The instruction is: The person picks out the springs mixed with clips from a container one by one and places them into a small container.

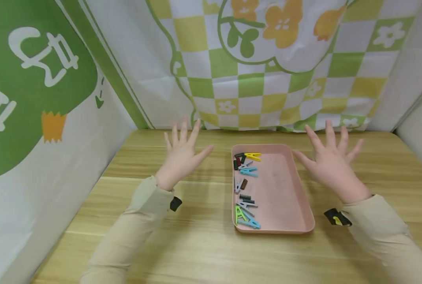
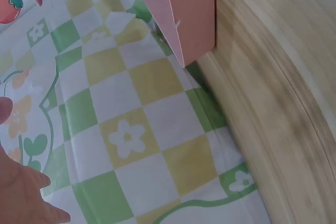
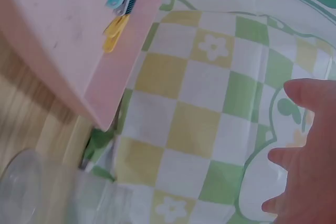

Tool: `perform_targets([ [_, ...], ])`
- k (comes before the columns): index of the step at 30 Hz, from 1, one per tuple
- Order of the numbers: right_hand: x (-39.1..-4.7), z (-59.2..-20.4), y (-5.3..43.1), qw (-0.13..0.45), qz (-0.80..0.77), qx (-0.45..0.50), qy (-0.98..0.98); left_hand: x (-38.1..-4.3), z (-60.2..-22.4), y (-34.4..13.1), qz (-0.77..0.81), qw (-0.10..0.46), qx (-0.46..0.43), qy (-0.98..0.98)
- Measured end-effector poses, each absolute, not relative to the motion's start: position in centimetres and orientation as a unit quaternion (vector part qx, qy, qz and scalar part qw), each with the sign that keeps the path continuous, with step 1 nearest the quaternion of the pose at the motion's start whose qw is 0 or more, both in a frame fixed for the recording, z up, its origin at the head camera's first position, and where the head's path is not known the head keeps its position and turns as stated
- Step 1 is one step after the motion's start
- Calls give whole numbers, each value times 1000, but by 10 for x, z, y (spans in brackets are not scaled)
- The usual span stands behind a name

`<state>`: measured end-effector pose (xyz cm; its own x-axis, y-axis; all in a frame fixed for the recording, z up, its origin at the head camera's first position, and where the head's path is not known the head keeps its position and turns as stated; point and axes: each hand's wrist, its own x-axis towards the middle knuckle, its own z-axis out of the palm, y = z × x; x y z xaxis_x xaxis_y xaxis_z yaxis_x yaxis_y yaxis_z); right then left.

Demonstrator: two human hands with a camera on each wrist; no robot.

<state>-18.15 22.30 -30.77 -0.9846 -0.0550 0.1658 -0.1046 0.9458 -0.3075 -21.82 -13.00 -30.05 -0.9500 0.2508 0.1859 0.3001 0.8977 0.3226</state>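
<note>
Standing here, I'd call it a little tabletop nook walled in with cloth; can't tell if it's in a home or a workroom. Right beyond the left hand and right hand hangs a checked fabric, green and yellow with flowers. Out past the left hand there's a green-and-white hanging with big white characters. Beneath both is a wood-grain table, and between them a pink tray with loose clips and springs, so kinda hobby-table vibes.

Pink tray, coloured clips, springs (mostly dark), strewn along its left side
</note>
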Motion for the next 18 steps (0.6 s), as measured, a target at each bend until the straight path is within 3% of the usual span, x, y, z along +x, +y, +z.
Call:
perform_targets([
  [7,-184,-300,205,86,194,61,-975,-226,-301,-119,-254,3,-159,-954],
  [18,-191,-302,186,63,244,114,-961,-243,-320,-100,-421,-170,-113,-883],
])
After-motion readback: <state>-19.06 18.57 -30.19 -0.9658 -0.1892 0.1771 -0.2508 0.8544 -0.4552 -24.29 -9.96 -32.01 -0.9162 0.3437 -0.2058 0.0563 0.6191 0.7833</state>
